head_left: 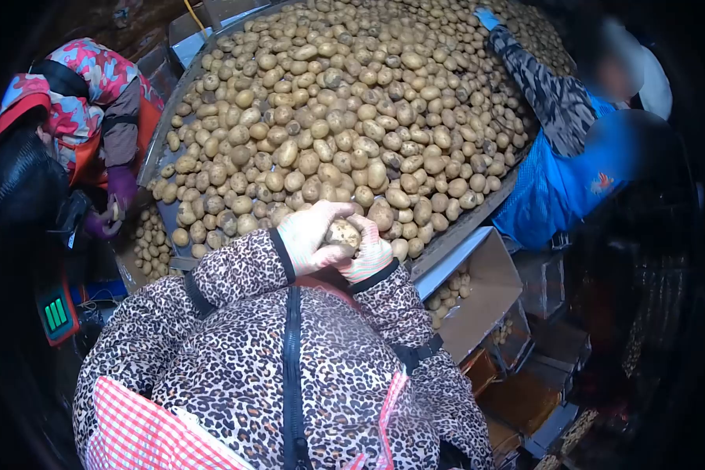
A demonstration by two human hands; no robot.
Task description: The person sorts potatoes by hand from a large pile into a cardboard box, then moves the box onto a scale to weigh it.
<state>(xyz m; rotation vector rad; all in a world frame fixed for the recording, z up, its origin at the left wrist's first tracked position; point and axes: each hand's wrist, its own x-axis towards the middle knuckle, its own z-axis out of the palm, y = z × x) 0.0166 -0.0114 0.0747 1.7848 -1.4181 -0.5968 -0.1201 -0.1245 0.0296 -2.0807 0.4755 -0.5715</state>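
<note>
Both of my hands wear pale striped gloves and meet in front of my chest, at the near edge of a large heap of potatoes point(329, 110). Between them is one potato point(343, 234), light brown with darker patches. My left hand point(315, 239) wraps its left side, fingers over the top and thumb below. On the right side, my right hand point(368, 254) has its fingers curled against the same potato. Leopard-print sleeves cover both forearms.
A person in a patterned top and purple gloves point(121, 188) stands at the left. Another in blue point(556, 188) reaches over the heap at the right. Cardboard boxes point(486, 298) with potatoes are at lower right, a scale with a green display point(56, 313) at lower left.
</note>
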